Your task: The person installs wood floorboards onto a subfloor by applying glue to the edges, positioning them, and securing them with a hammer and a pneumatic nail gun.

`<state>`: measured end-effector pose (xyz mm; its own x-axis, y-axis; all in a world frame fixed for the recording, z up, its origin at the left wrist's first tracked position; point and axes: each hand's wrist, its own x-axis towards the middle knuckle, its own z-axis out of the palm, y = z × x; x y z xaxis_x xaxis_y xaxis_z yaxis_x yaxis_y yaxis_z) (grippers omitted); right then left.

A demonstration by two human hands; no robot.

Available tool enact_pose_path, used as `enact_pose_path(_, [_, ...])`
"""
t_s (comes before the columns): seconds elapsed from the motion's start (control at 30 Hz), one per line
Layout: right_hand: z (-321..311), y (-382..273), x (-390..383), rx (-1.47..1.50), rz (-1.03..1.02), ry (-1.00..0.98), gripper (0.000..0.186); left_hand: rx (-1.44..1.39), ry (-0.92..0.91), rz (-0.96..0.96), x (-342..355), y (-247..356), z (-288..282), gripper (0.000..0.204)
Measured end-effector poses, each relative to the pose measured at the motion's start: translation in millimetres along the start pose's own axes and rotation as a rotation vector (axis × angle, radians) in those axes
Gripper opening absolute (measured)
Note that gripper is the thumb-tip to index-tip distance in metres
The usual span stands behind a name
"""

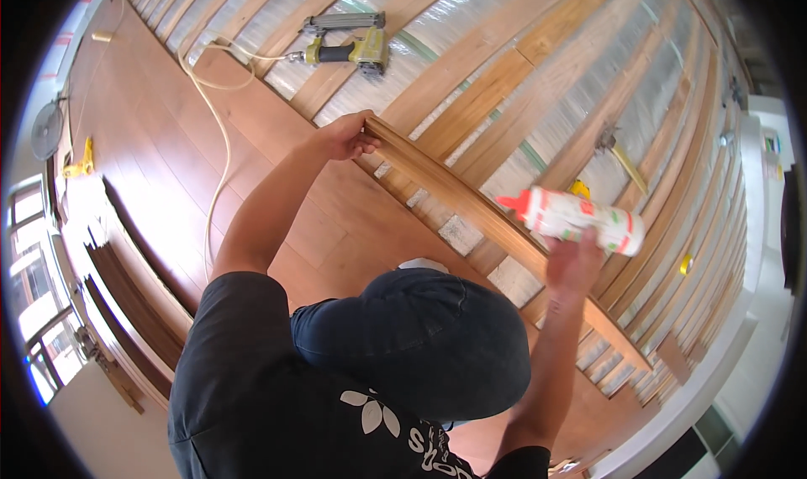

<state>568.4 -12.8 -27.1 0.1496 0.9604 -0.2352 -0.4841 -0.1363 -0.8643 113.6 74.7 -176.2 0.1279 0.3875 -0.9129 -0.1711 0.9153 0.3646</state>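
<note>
My left hand [347,136] grips the upper end of a long brown floorboard [458,189], its fingers curled round the end. The board is tilted on its edge and slants down to the right, beside the edge of the laid floor. A white glue bottle [559,214] with red markings and a red pointed nozzle lies sideways in my right hand [576,265]. Its nozzle points left, over the board. My right fingers are closed round the bottle, partly hidden and slightly blurred.
A yellow-green nail gun [357,50] rests on the wooden joists [454,109], with a pale air hose [220,126] trailing over the laid floor [151,84]. A hammer [624,161] lies among the joists. Stacked boards [134,298] and a yellow tool [81,161] are at left.
</note>
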Motion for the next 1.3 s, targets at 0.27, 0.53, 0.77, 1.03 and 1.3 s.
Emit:
enact_pose_path(0.27, [143.7,113.3,40.2,-0.161,0.182,-0.207,0.040,0.002,-0.050,0.017,-4.1,-10.6,-5.2,0.041])
enact_pose_path(0.53, [189.6,153.1,40.5,-0.127,0.031,-0.249,0.038,0.002,-0.016,0.064,-12.4,-20.8,-3.8,0.042])
enact_pose_path(0.77, [172.9,142.2,27.6,-0.364,-0.120,-0.304,0.035,0.009,-0.046,0.076,-5.9,-17.8,-2.0,0.036])
enact_pose_path(1.03, [53.0,88.0,-42.2,-0.399,-0.064,0.191,0.032,0.101,-0.016,0.135,-13.1,-19.9,-8.0,0.038])
enact_pose_path(1.3, [-44.2,57.7,-63.6,-0.387,-0.137,0.236,0.036,0.054,-0.010,0.166,-7.7,-24.4,-3.7,0.038])
